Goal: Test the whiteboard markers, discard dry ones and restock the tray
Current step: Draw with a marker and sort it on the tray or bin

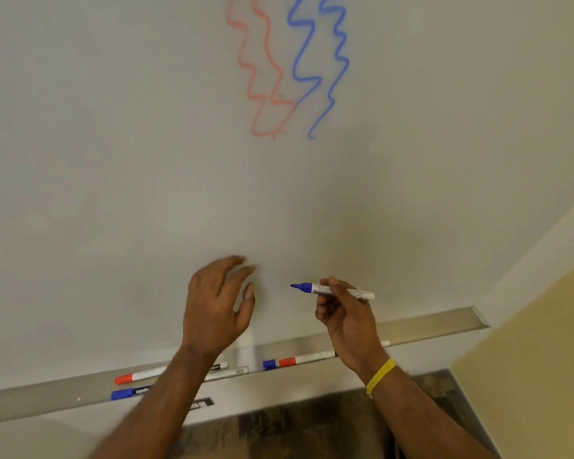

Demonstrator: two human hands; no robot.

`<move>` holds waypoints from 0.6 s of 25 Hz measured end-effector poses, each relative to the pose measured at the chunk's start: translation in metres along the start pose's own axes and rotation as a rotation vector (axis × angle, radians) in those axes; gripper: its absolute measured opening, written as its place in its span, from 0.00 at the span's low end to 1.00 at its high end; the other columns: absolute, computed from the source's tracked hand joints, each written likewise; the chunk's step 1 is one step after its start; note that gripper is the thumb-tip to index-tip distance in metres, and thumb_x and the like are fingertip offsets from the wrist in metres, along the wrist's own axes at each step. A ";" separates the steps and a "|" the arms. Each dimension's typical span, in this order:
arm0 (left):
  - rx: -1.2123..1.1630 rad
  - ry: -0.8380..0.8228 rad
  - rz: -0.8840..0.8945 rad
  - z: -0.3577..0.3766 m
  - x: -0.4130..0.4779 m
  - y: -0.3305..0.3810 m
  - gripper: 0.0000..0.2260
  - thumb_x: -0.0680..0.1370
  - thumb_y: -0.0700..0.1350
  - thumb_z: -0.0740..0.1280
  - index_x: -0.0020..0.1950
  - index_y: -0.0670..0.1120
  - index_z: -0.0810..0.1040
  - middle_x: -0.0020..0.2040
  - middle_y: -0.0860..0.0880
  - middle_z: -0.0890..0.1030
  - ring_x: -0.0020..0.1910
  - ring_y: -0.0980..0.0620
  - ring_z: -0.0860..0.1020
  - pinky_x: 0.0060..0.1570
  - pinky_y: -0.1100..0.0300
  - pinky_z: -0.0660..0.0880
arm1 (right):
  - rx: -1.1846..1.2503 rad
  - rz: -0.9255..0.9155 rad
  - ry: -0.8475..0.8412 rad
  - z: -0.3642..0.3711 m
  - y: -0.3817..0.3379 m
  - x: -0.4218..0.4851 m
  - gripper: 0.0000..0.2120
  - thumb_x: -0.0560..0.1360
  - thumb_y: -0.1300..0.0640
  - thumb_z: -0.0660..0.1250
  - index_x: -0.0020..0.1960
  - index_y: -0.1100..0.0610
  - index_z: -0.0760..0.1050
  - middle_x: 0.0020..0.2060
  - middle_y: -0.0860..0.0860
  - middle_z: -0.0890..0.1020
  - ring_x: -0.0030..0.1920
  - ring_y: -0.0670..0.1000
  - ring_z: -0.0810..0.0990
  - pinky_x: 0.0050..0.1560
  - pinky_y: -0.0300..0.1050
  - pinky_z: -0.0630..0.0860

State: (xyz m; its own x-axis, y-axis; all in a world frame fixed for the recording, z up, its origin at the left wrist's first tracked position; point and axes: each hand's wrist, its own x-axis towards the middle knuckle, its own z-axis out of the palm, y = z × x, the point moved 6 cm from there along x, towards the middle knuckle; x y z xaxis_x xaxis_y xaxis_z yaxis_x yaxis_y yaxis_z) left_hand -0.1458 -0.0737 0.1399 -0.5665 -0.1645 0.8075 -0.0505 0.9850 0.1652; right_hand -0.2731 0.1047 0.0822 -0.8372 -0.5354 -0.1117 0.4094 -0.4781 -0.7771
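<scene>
My right hand (342, 313) grips an uncapped blue marker (315, 288), tip pointing left, just in front of the whiteboard (113, 160). My left hand (217, 303) is open beside it, fingers spread, holding nothing. Red squiggles (262, 71) and blue squiggles (322, 61) run down the board above. The metal tray (47, 399) below holds a red-capped marker (136, 376), a blue-capped marker (126, 393), a loose blue cap (269, 364) and another red-capped marker (307, 359). More markers lie partly hidden behind my left forearm.
A yellow wall (527, 359) meets the board's right end. Dark patterned floor (295, 432) shows below the tray. A yellow band (380, 376) circles my right wrist.
</scene>
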 end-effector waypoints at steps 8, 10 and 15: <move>0.174 0.278 0.115 -0.088 0.115 -0.006 0.19 0.77 0.47 0.68 0.66 0.43 0.76 0.73 0.39 0.69 0.75 0.41 0.65 0.71 0.42 0.64 | -0.110 -0.385 -0.275 0.114 -0.091 -0.005 0.10 0.74 0.55 0.69 0.52 0.59 0.83 0.40 0.62 0.83 0.32 0.54 0.74 0.32 0.43 0.72; 0.209 0.315 0.137 -0.102 0.136 -0.008 0.20 0.77 0.48 0.67 0.68 0.43 0.75 0.75 0.39 0.67 0.77 0.41 0.62 0.74 0.42 0.60 | -0.182 -0.515 -0.331 0.144 -0.116 -0.009 0.09 0.76 0.58 0.66 0.52 0.59 0.83 0.41 0.62 0.84 0.32 0.54 0.74 0.33 0.44 0.72; 0.283 0.407 0.152 -0.132 0.193 -0.015 0.25 0.78 0.52 0.65 0.73 0.45 0.71 0.79 0.41 0.62 0.79 0.43 0.58 0.76 0.43 0.54 | -0.418 -0.895 -0.374 0.210 -0.166 -0.024 0.12 0.76 0.55 0.66 0.54 0.59 0.82 0.43 0.54 0.86 0.36 0.47 0.80 0.37 0.40 0.75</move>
State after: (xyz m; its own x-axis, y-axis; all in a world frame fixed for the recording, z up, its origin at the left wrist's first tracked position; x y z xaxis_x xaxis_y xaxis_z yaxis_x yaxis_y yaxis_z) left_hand -0.1452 -0.1270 0.3678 -0.2216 0.0302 0.9747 -0.2448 0.9658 -0.0856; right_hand -0.2447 0.0508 0.3435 -0.5779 -0.3206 0.7505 -0.5190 -0.5653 -0.6411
